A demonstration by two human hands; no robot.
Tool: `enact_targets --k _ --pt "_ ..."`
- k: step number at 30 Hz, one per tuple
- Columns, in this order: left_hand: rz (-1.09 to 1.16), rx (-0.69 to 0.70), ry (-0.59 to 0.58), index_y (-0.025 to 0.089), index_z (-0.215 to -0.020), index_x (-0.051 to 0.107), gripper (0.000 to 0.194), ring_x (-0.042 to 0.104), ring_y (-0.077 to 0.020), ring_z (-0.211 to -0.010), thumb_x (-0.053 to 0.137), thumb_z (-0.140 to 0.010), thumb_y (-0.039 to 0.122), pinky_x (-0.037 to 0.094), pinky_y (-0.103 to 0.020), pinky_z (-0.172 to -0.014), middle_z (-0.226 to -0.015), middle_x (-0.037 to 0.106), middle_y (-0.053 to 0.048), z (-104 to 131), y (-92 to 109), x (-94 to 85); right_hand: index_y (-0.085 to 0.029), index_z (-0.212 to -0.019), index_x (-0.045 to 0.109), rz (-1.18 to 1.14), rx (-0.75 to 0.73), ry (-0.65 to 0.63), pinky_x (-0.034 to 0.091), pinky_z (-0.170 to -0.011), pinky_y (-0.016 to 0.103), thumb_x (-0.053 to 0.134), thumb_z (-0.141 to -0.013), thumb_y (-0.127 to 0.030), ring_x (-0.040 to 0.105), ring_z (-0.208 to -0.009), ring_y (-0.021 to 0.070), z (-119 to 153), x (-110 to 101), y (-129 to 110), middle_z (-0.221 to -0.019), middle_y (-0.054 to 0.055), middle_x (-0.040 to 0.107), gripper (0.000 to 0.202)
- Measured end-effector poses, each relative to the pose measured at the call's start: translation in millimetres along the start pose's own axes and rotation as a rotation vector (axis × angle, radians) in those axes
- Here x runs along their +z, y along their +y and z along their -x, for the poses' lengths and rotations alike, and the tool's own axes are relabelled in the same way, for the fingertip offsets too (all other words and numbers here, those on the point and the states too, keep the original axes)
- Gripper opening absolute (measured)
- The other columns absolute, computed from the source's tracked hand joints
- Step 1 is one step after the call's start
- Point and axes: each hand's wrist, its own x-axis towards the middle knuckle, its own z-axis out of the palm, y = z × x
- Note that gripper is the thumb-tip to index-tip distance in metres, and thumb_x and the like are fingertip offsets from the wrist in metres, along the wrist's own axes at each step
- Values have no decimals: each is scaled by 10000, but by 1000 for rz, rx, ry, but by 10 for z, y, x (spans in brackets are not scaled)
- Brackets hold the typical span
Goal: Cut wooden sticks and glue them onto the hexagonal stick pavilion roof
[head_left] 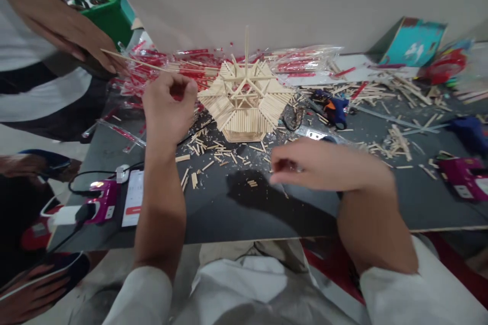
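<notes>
My left hand (pixel 168 109) is raised at the left side of a model built of thin wooden sticks (pixel 247 111), its thumb and forefinger closed together. A long thin wooden stick (pixel 131 60) runs out leftward from behind its knuckles and seems pinched in it; the fingertips are partly hidden. In front of the model, to the right, my right hand (pixel 305 162) hovers above the table, fingers curled and slightly blurred. What those fingers hold, if anything, cannot be made out. The model has slatted, flared sides, a star-like lattice on top and one tall upright stick.
Cut stick pieces (pixel 213 152) litter the dark table (pixel 229 218). Behind lie red-and-clear plastic packets (pixel 305 63). A blue glue gun (pixel 335 110) rests at right. Purple power strips (pixel 102 200) (pixel 463 177) and a phone (pixel 132 198) sit on the table. A co-worker's hand (pixel 87 43) reaches in at left.
</notes>
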Motion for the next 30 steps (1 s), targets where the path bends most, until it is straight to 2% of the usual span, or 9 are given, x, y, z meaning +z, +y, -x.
enact_targets --k 2,5,7,10,15,20,25,30 --pt "-80 2 -129 219 -870 691 242 628 -235 -931 688 -893 459 519 -380 -885 -813 659 -30 89 166 -58 -208 -870 688 35 -79 -59 376 -633 287 676 -929 -328 566 -684 151 -135 289 4 -826 31 676 134" --pt "-266 19 -407 199 -792 698 236 601 -204 -724 730 -853 424 491 -353 -775 -683 640 -21 219 344 -90 -169 -1042 682 55 -33 40 416 -731 296 673 -933 -250 607 -865 191 -345 674 206 -1074 98 666 136" --pt "-345 59 -544 206 -776 690 235 593 -199 -665 715 -857 424 468 -338 -722 -667 652 -22 287 416 -87 -162 -1101 673 35 -16 72 431 -759 296 698 -921 -254 605 -896 195 -435 838 349 -1121 109 644 204" --pt "-413 101 -671 221 -799 676 215 622 -208 -673 665 -888 417 442 -324 -686 -717 693 -25 342 443 -52 -161 -1047 687 46 -5 74 439 -789 302 671 -933 -225 599 -891 192 -485 936 444 -1082 102 631 132" --pt "-507 141 -730 226 -885 644 196 623 -224 -722 678 -881 419 398 -320 -670 -787 706 -36 349 327 78 -157 -940 681 101 5 37 425 -785 299 580 -962 -167 603 -877 187 -485 967 412 -1024 91 643 104" --pt "-527 202 -725 225 -914 637 254 612 -221 -742 601 -940 474 397 -321 -675 -802 691 -45 351 266 124 -167 -1005 655 177 -4 45 404 -731 300 558 -994 -250 608 -852 183 -468 1041 416 -1090 93 649 129" --pt "-626 215 -788 225 -975 634 260 645 -246 -839 572 -960 478 413 -331 -703 -916 708 -67 385 318 61 -145 -1024 628 272 -24 21 419 -727 299 479 -1024 -231 620 -853 183 -458 1055 338 -1112 117 637 172" --pt "-694 228 -863 220 -1014 639 280 661 -259 -876 520 -991 472 429 -343 -719 -966 717 -91 457 457 9 -132 -1055 608 319 -11 21 428 -711 304 464 -1032 -238 633 -825 188 -456 1055 312 -1111 132 629 181"
